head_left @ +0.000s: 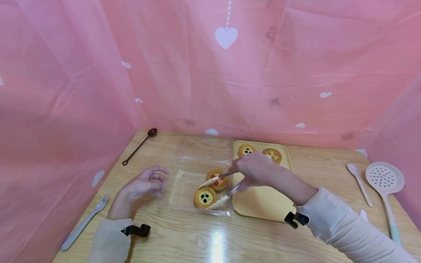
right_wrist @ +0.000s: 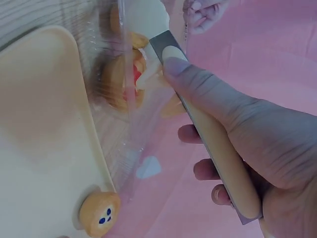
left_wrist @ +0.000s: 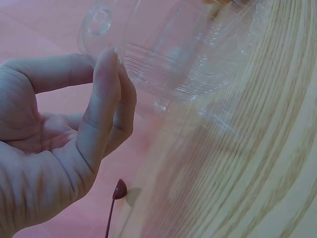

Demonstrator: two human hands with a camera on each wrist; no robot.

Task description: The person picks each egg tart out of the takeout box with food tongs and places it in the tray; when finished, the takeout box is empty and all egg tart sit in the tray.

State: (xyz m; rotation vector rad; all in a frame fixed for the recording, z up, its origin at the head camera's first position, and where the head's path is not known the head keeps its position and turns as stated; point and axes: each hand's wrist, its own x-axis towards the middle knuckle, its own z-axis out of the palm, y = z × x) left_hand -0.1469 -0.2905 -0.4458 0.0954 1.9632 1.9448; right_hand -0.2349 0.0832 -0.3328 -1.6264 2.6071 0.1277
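- In the clear container (head_left: 184, 190) mid-table, two tarts: your right hand (head_left: 254, 170) grips tongs (head_left: 218, 188) straddling the blueberry tart (head_left: 204, 197).
- Right of it, the yellow tray (head_left: 260, 202) holds two more.
- Your left hand (head_left: 144, 182) rests loosely curled, holding nothing.

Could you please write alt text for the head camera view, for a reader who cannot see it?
The right hand holds tongs around a tart in a clear plastic container beside a yellow tray. The left hand rests by the container.

Fork (head_left: 83, 223), brown spoon (head_left: 139, 145), skimmer (head_left: 385, 182)
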